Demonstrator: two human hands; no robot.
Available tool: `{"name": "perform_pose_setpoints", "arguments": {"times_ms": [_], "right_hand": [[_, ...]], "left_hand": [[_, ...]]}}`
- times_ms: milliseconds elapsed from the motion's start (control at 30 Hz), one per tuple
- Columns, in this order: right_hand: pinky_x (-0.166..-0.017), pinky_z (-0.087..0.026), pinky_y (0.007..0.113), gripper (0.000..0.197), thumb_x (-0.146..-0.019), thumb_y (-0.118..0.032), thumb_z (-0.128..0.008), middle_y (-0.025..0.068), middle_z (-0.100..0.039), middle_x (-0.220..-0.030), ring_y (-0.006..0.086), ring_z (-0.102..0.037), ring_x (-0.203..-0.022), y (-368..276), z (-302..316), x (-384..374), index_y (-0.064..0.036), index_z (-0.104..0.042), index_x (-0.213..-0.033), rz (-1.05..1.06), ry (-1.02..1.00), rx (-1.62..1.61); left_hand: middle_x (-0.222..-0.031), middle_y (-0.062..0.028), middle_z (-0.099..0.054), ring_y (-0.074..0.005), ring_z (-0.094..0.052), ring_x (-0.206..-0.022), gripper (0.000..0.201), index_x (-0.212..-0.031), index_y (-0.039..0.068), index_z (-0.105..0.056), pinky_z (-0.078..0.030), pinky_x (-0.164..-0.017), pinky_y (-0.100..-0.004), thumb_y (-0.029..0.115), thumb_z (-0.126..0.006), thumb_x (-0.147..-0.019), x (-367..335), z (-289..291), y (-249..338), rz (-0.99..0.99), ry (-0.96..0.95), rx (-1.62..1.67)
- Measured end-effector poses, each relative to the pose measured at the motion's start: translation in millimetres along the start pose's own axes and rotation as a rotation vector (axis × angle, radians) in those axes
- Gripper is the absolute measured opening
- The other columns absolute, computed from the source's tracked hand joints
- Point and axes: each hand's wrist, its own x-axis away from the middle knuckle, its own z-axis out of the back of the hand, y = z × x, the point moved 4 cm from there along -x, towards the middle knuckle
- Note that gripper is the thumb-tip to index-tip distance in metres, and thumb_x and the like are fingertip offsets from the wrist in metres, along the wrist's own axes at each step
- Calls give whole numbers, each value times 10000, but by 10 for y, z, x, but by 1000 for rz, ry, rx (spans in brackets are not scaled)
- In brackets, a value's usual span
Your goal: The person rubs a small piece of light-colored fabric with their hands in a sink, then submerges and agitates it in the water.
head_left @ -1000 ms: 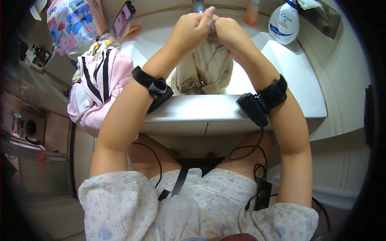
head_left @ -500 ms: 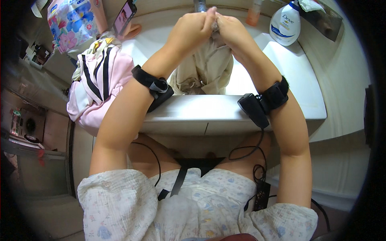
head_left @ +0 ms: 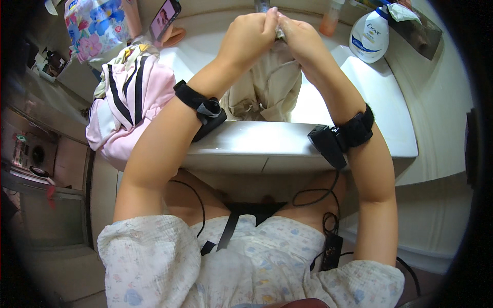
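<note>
A wet-looking beige garment (head_left: 257, 92) hangs from my two hands into the white sink (head_left: 318, 102), its lower folds lying near the front rim. My left hand (head_left: 254, 33) is closed on the garment's upper part, close to the faucet (head_left: 262, 6). Right beside it, my right hand (head_left: 297, 37) grips the same bunched cloth, thumb up. The two hands meet, and a small bit of the fabric shows between them. What the fingertips do is hidden behind the hands.
Pink and white clothes (head_left: 138, 108) with black stripes are heaped on the sink's left side. Behind them stand a flowered tissue pack (head_left: 100, 28) and a phone (head_left: 164, 19) on a holder. A white pump bottle (head_left: 370, 36) and an orange bottle (head_left: 331, 19) stand at the back right.
The whole view has shifted slightly, so everything sits a little lower and to the right. Both hands keep their hold on the garment, with almost no other change.
</note>
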Motion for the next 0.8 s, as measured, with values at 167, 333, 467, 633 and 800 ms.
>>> {"name": "perform_pose_setpoints", "arguments": {"times_ms": [167,333,467,633,800], "right_hand": [[-550,-352,230,392,-920,-306,-392,-2,-529,-682,70,-431,-605,-18,57,-13,19,-593,-834,11,97,1],[-549,-359,241,402,-921,-308,-389,-9,-511,-649,69,-422,-595,-74,-13,-18,15,-596,-797,127,32,57],[-555,-366,249,413,-920,-309,-390,-3,-510,-640,79,-421,-588,-42,19,-46,24,-590,-780,95,-18,111],[-561,-385,264,426,-917,-316,-390,21,-534,-643,102,-452,-587,-16,100,-62,31,-588,-771,139,84,107],[-550,-395,284,436,-911,-329,-395,29,-544,-627,119,-464,-568,209,147,-205,32,-593,-769,80,46,119]], "left_hand": [[-521,-152,-426,-202,-339,-474,450,-730,-61,-521,-353,-488,-342,320,-389,-930,27,-19,127,-109,-53,30],[-516,-153,-408,-194,-341,-469,443,-722,-66,-513,-353,-485,-342,313,-404,-925,9,34,15,71,17,-4],[-511,-136,-393,-166,-344,-476,440,-720,-66,-506,-355,-488,-330,311,-410,-925,1,17,-4,57,75,46],[-506,-111,-361,-135,-333,-483,435,-703,-57,-492,-339,-472,-311,304,-414,-932,37,5,105,-96,18,117],[-496,-104,-355,-130,-323,-481,423,-681,-56,-474,-315,-451,-317,284,-433,-929,56,-18,191,-100,-45,156]]}}
